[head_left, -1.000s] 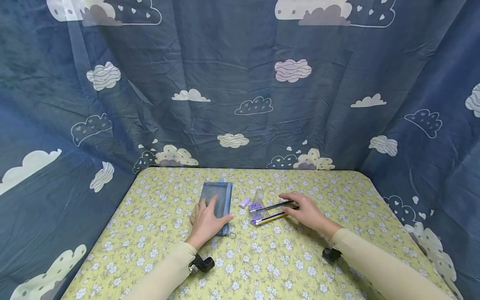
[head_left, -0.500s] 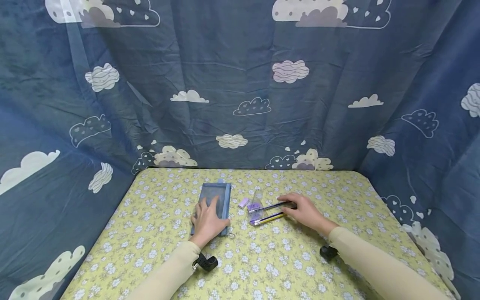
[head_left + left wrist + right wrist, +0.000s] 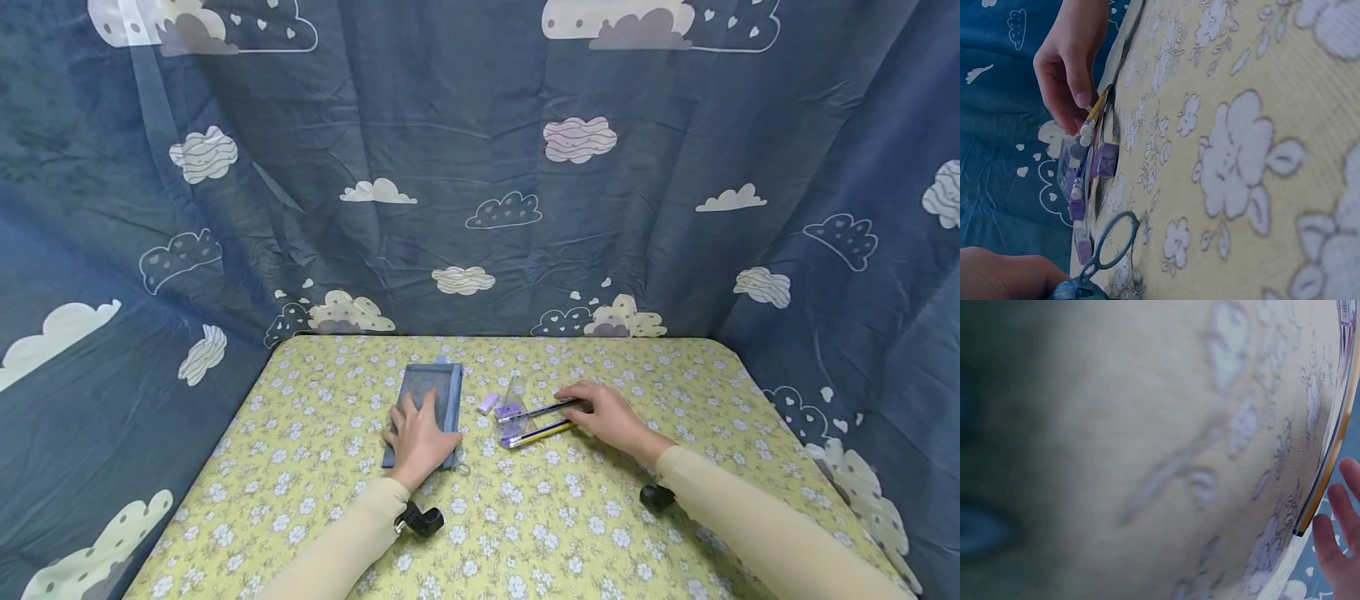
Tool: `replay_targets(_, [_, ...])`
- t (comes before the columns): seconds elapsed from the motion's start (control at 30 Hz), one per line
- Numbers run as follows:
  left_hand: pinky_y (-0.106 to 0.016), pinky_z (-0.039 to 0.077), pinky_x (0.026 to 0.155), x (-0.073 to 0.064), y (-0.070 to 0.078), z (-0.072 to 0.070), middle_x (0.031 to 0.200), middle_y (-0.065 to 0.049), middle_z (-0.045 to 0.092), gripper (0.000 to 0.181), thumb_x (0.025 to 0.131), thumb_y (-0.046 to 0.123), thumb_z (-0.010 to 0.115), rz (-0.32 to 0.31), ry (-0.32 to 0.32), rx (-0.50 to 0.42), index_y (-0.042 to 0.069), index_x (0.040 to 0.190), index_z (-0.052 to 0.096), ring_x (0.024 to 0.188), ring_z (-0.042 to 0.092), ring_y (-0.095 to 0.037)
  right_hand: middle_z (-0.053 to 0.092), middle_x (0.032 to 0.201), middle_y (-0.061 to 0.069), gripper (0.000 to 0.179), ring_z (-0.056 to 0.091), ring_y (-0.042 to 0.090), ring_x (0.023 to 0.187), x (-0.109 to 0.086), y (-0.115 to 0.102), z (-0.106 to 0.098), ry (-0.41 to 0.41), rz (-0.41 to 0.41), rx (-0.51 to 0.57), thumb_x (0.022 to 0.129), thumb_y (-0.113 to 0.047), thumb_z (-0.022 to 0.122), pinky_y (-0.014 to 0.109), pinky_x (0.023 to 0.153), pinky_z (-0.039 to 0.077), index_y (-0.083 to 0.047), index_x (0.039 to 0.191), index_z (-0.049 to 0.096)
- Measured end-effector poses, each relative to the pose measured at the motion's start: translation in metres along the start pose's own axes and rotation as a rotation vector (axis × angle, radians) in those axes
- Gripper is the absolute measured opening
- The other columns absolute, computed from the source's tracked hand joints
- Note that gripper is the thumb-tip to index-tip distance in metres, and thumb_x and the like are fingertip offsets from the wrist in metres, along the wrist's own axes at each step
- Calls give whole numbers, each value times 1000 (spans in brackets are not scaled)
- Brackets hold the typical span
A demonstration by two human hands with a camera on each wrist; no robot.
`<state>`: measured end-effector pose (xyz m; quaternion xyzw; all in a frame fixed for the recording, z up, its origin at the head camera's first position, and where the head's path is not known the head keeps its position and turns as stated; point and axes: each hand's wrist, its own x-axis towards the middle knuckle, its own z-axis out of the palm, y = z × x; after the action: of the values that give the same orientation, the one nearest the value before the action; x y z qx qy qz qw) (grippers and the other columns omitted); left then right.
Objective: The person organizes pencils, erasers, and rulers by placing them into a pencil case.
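My left hand point(image 3: 420, 433) rests with spread fingers on a blue mesh zip pouch point(image 3: 429, 383), which lies flat on the table. In the left wrist view, the pouch's round zipper pull point(image 3: 1101, 245) stands out beside the left thumb. My right hand point(image 3: 609, 417) arches over two pencils, its fingertips at a dark pencil point(image 3: 542, 411) and its thumb at a yellow-and-dark striped pencil point(image 3: 543, 432). The pencils' white eraser ends lie over a clear plastic thing with purple parts point(image 3: 512, 414). In the right wrist view, loosely spread fingers are beside the yellow pencil point(image 3: 1337, 440).
A small light purple block point(image 3: 487, 403), like an eraser, lies between the pouch and the pencils. Yellow floral cloth point(image 3: 525, 533) covers the table. Behind and at the sides hangs a dark blue curtain point(image 3: 420, 242) with cloud prints.
The left hand has shifted slightly to the right on the pouch, its thumb drawn in a little. The right hand and the pencils have hardly moved.
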<state>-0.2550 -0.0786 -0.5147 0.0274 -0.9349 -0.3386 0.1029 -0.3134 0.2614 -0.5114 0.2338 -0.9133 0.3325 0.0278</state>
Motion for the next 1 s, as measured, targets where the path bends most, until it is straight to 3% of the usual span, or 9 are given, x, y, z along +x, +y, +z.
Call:
replay_targets(0.37, [-78,22,98,1,3,-8,152,-28,32,74,79,28,82,-34,26,-127,15,145,51,136,31,-52,68,119,2,35,65,22,104,13,2,1,-40,52,32,92,-15,74,41,84,54,-15,127,69])
replay_targets(0.53, [-72,28,100,2,2,-8,149,-25,39,70,78,27,82,-55,60,-184,15,142,55,132,39,-47,69,116,2,35,65,21,102,14,5,1,-54,49,59,92,-13,75,38,82,55,-14,126,69])
replay_targets(0.7, [-61,41,94,2,1,-11,144,-20,46,65,79,26,79,-76,78,-216,15,140,57,123,49,-43,70,113,1,30,65,19,100,14,5,1,-73,56,68,91,-12,75,37,81,54,-15,121,72])
replay_targets(0.87, [-47,48,73,3,0,-14,135,-17,56,56,84,27,74,-101,93,-267,12,136,60,90,61,-33,70,108,-1,23,66,15,94,18,5,0,-96,69,56,92,-11,75,37,79,55,-15,115,75])
replay_targets(1.0, [-37,43,56,2,-1,-17,127,-14,62,49,86,29,73,-131,97,-278,12,131,63,61,53,-22,71,105,-3,22,65,11,90,22,5,1,-128,89,37,91,-12,75,35,77,54,-17,112,76])
